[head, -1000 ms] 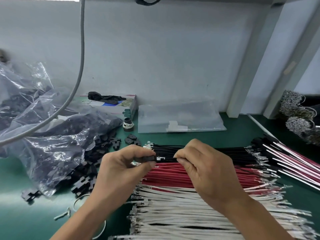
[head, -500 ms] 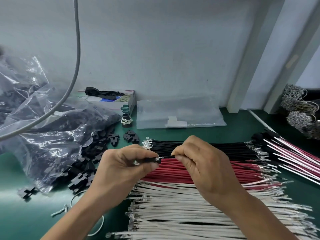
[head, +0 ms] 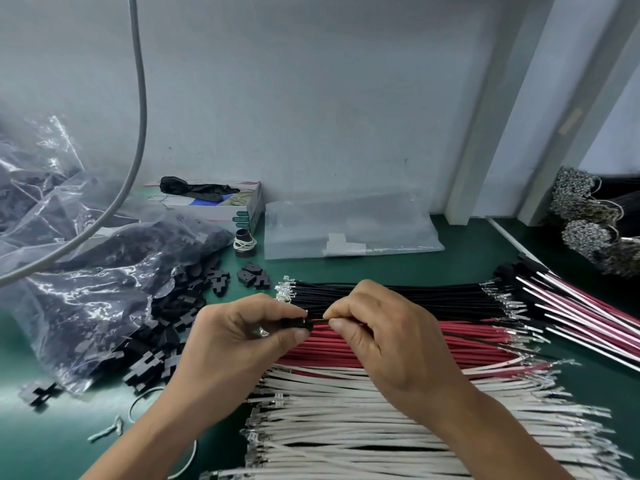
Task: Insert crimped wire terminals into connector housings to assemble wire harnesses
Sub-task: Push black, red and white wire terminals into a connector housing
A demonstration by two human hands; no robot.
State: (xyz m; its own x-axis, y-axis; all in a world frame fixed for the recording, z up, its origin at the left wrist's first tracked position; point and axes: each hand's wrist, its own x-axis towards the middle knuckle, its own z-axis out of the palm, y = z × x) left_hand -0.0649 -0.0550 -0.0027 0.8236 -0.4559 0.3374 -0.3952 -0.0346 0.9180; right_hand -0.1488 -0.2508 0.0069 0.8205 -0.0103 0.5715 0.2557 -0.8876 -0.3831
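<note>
Fingers of left hand (head: 242,332) pinch black housing (head: 294,323); right hand (head: 377,336) apparently pinches wire (head: 320,318).

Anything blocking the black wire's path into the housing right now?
Nothing visible. The right hand pinches the black wire level with the black housing gripped by the left hand; the short gap between the fingertips looks clear. The cavity itself is hidden.

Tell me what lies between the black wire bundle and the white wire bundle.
In the head view, the red wire bundle lies between the black wire bundle and the white wire bundle.
</note>
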